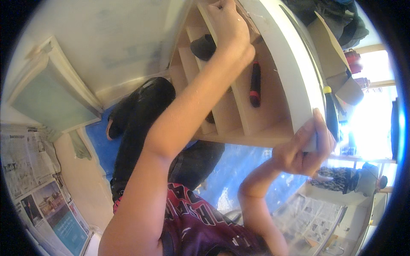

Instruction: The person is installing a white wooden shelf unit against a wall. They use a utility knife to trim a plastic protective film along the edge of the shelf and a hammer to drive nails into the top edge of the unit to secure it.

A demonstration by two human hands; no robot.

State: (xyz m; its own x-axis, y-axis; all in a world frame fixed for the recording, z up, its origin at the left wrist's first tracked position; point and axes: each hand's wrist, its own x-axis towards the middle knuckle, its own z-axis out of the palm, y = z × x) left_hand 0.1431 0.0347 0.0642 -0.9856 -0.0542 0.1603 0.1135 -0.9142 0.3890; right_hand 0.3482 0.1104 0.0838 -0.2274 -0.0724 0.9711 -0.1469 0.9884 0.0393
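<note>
A pale wooden unit (269, 126) with several divided compartments stands in front of me. Along its right side runs a long white strip (294, 59), bent by the lens. My right hand (306, 147) is closed round the strip's near end, thumb and fingers pinching it. My left hand (232, 27) reaches to the far end of the unit with its fingers curled together by the wooden edge; what they hold, if anything, is hidden. In one compartment lies a black and red tool handle (255, 85), and in another a dark rounded object (203, 47).
Blue sheeting (239, 164) covers the floor. A framed greenish panel (55, 96) leans at the left, near newspaper sheets (30, 170). Beyond the strip are an open cardboard box (326, 47) and a black tool with a yellow tip (329, 106). A bright window (371, 123) is at right.
</note>
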